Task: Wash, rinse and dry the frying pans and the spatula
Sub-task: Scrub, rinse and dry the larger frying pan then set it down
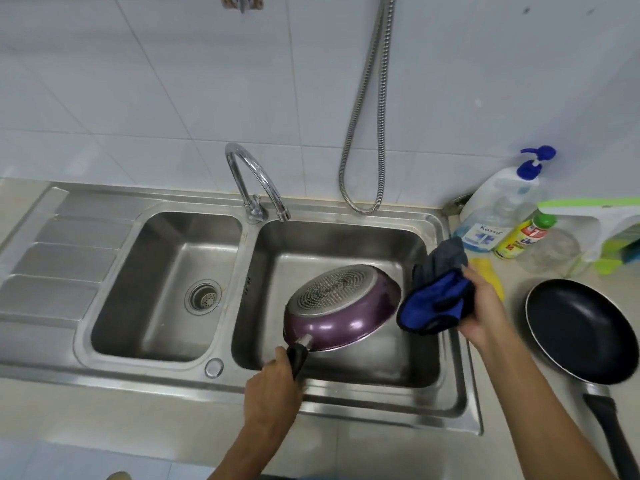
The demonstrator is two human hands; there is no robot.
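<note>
Right, left end first: the drainboard point(59, 258) and the left basin point(166, 265) with its strainer point(203, 296) hold none of the task items. The tap point(255, 206) sits on the sink's back rim between the basins, spout over the right basin point(311, 244). I see no water running.

Your left hand point(273, 389) is clenched round the black handle point(298, 355) of the purple pan point(343, 317). The pan hangs upside down and tilted over the right basin, near its front wall, patterned base up. My read: drying step, base not yet wiped.

Your right hand point(485, 306) grips a bunched blue-and-grey cloth point(433, 299) just beside the pan's right rim, above the basin's right edge. Can't tell if cloth and pan touch.

A yellow item point(490, 275) lies on the worktop behind that hand, mostly hidden; can't tell if it's the spatula. The black pan point(581, 327) lies face up on the worktop right of the sink, handle toward you. A pump bottle point(498, 199) stands in the back right corner.

Risks:
- You hold the pan one-handed at the handle end. Press hard with the cloth and it may twist or drop into the basin.
- Your right forearm is close to the black pan's handle. A backward swing could knock it.
- The loose cloth tail could drag on the basin wall and pick up water.
</note>
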